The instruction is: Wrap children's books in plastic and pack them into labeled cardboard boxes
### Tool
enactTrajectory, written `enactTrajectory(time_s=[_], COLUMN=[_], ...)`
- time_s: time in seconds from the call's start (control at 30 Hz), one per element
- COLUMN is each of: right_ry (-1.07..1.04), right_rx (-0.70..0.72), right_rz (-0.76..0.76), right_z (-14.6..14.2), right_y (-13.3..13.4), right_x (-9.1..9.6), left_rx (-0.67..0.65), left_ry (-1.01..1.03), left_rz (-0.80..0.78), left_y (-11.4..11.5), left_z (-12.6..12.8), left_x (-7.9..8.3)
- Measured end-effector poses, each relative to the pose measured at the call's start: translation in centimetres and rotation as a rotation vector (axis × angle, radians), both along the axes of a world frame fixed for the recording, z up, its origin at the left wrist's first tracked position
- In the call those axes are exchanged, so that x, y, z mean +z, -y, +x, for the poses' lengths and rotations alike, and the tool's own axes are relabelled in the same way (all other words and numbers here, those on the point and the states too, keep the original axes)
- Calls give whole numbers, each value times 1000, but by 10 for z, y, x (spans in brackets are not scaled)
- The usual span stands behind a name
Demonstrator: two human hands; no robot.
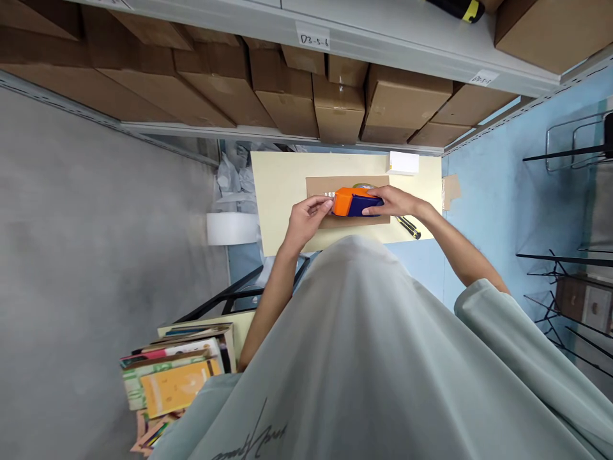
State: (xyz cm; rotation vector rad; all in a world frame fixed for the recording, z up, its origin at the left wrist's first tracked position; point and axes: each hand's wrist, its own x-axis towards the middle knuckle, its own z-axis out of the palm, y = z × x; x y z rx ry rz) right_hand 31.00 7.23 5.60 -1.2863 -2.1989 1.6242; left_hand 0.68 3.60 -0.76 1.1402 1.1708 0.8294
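An orange and dark blue box [348, 203] is between my hands, over a flat brown cardboard piece [316, 187] on the pale yellow table [278, 185]. My right hand [390, 201] grips the box's right end, thumb and fingers on its two long sides. At its left end, my left hand [309, 217] has thumb and fingertips pinched together, seemingly on the box's edge. Just behind the box, a round greenish thing [364, 186] shows in part; its kind is unclear. A black and yellow utility knife [408, 227] lies right of the cardboard, below my right wrist.
A small white box [403, 163] stands at the table's back edge. Above hangs a metal shelf [431, 51] over a row of cardboard boxes [282, 89]. A white roll [232, 229] is left of the table. Books and papers [182, 377] are stacked at lower left.
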Motion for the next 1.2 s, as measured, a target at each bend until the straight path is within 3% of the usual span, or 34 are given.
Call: enactTrajectory(time_s=[0.33, 0.57, 0.77, 0.97, 1.2], right_ry=[87, 302, 472, 607, 661], right_rx=[39, 30, 29, 86, 40], right_rz=[3, 47, 109, 97, 87], right_z=[3, -11, -25, -36, -40], right_y=[2, 6, 16, 22, 15], right_x=[-3, 38, 75, 93, 105], left_rx=[129, 188, 202, 167, 203], left_ry=[-81, -82, -78, -102, -66], left_rz=[15, -10, -13, 36, 9], left_y=[6, 11, 20, 27, 21], left_z=[16, 19, 12, 4, -27], left_x=[-2, 0, 12, 23, 18])
